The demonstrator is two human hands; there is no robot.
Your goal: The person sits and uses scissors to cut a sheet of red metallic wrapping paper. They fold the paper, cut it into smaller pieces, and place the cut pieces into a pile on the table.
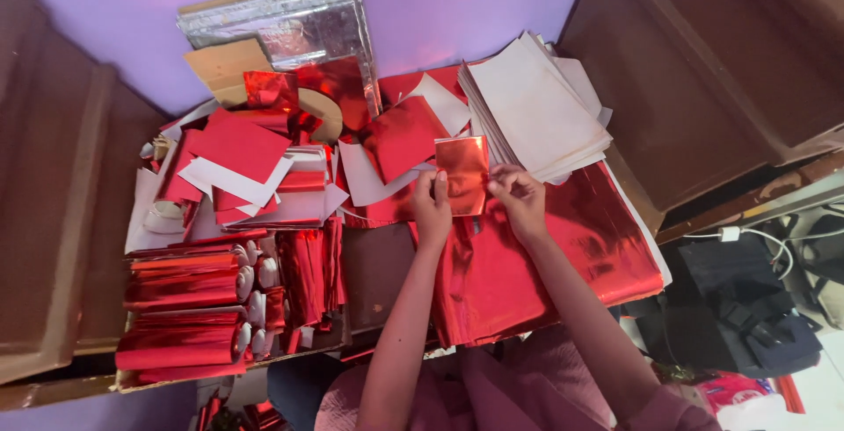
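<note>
Right now your two hands hold a small square of red foil (pixel 462 175) up between them, above the big red foil sheet (pixel 563 255) that covers the near right part of the desk (pixel 374 264). Your left hand (pixel 432 208) pinches the square's left edge near the lower corner; your right hand (pixel 519 195) pinches the right edge, fingers closed on it. The hands are apart only by the width of the piece.

Judging by its shine and creases, this foil looks very light, thin and limp, and probably slick on the glossy face. It should crumple or tear easily, so hold it at the edges or corners with light fingertip pressure, as you do now, and keep it gently taut rather than squeezing the middle.

Just behind the square lies a stack of white sheets (pixel 536 105). To the left sit loose red and white cut pieces (pixel 242 167), and nearer you a row of red foil rolls (pixel 180 308).
</note>
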